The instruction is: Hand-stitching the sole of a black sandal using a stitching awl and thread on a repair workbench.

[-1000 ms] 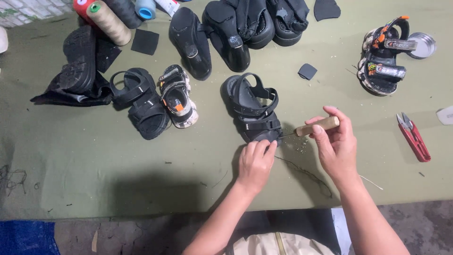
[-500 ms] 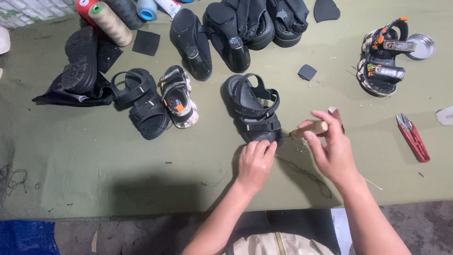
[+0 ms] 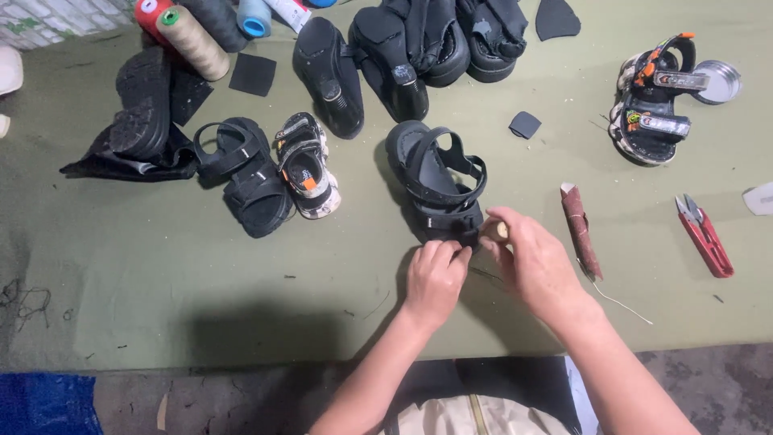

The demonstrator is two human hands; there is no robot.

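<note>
A black strapped sandal (image 3: 435, 173) lies on the green table top (image 3: 161, 274), toe end towards me. My left hand (image 3: 435, 278) grips its near end, fingers curled over the front strap. My right hand (image 3: 535, 262) is closed around a small tool with a light wooden handle (image 3: 501, 231), and the handle's end shows right beside the sandal's front strap. The tool's tip is hidden between my fingers and the sandal. Both hands touch at the sandal's near end.
A brown rolled strip (image 3: 580, 229) and red thread snips (image 3: 704, 238) lie to the right. A child's sandal (image 3: 652, 113) and a metal lid (image 3: 717, 80) are at far right. More sandals (image 3: 241, 173), black shoes (image 3: 330, 72) and thread cones (image 3: 189, 36) lie behind.
My right hand has moved left and down with the wooden-handled tool, from beside the sandal to its front strap, uncovering the brown rolled strip. My left hand stayed on the sandal.
</note>
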